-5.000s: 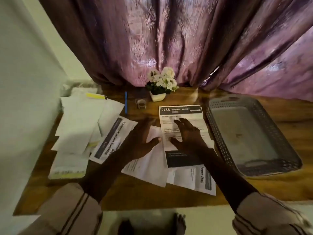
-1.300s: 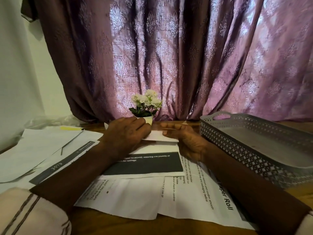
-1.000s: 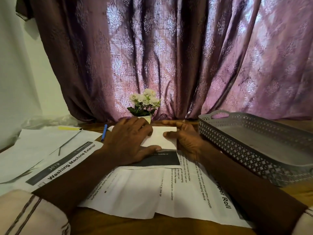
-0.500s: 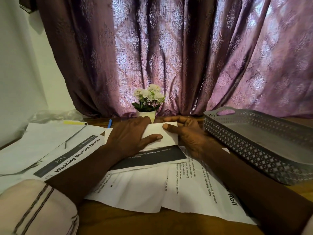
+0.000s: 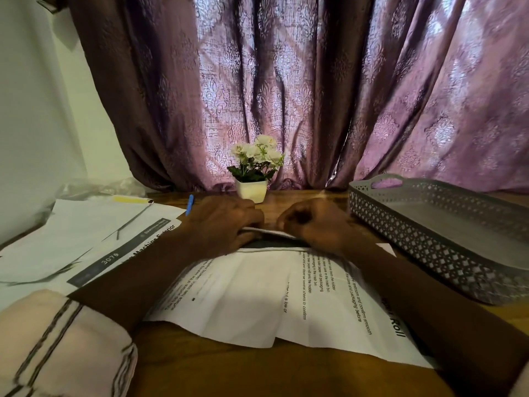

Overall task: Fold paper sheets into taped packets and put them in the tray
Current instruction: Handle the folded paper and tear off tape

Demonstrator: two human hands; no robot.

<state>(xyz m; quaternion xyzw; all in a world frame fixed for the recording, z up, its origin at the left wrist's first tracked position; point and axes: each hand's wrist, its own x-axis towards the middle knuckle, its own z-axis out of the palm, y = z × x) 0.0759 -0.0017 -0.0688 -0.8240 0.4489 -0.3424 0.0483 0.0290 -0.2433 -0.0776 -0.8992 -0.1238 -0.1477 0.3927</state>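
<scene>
A printed sheet, folded over, (image 5: 270,232) lies at the middle of the wooden table, seen almost edge-on, with its dark printed band just below the fold. My left hand (image 5: 226,224) has its fingers curled over the sheet's left end. My right hand (image 5: 315,224) is curled like a fist and pinches the right end. The grey perforated tray (image 5: 415,227) stands to the right of my right hand, and the part of its floor I can see holds nothing.
Loose printed sheets (image 5: 257,296) lie under my forearms. A "Washing Machine Exterior" sheet (image 5: 128,249) and white papers (image 5: 86,224) cover the left side. A blue pen (image 5: 189,204), a yellow marker (image 5: 131,199) and a small flower pot (image 5: 253,191) sit behind, before a purple curtain.
The folded flap, wide and flat half a second ago, now shows only as a thin edge. My fingers have curled from lying flat to gripping the sheet's ends. The view dropped lower.
</scene>
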